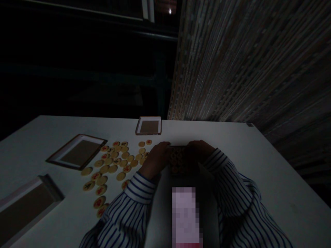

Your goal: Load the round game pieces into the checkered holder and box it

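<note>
Both my hands rest on a small dark box [178, 159] filled with round game pieces, at the middle of the white table [258, 165]. My left hand [156, 156] curls round the box's left side. On the box's right side lies my right hand [200, 150], its fingers bent over the edge. Several round yellow pieces with red or black marks [113, 162] lie scattered on the table just left of my left hand. The light is dim and my fingers are hard to make out.
A shallow brown tray [77, 151] lies left of the pieces, a smaller one [149, 125] behind them, and a third [23, 203] at the near left edge. A ribbed wall rises at the right. The back left is dark.
</note>
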### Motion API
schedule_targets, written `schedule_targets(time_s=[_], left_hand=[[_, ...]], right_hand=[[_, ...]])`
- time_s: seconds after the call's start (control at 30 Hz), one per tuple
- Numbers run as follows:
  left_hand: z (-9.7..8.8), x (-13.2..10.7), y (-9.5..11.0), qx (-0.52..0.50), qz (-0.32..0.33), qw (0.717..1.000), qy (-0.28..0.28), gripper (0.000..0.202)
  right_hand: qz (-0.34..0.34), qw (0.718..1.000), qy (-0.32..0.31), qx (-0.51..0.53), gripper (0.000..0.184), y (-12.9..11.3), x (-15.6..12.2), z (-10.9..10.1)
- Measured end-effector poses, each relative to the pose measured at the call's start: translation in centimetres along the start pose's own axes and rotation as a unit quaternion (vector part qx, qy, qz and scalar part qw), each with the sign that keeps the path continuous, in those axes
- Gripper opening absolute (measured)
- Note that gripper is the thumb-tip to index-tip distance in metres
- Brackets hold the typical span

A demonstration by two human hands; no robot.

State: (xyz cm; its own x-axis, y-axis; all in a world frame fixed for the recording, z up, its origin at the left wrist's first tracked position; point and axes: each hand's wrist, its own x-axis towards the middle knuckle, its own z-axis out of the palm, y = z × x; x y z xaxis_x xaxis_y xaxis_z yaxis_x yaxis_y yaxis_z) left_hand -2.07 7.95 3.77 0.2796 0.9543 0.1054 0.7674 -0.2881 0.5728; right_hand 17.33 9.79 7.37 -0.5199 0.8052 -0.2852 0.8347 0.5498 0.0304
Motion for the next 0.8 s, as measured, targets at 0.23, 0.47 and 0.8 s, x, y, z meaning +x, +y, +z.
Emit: schedule_targets(time_s=[0.23,0.47,0.8], left_hand=[[-0.12,0.03,0.05,0.000,-0.003,1.000,-0.005,0.035],[0.12,0.29,-0.47,0.000,0.002,1.000,-0.011,0.034],[-0.28,0.11,0.09,0.005,-0.004,1.000,-0.019,0.035]], right_hand=[[0.012,1.000,-0.022,-0.015,0.027,0.04,0.06,-0.08],[0.016,1.000,-0.017,-0.013,0.026,-0.01,-0.29,-0.62],[0.010,0.999,-0.026,-0.029,0.025,-0.39,-0.19,-0.86]])
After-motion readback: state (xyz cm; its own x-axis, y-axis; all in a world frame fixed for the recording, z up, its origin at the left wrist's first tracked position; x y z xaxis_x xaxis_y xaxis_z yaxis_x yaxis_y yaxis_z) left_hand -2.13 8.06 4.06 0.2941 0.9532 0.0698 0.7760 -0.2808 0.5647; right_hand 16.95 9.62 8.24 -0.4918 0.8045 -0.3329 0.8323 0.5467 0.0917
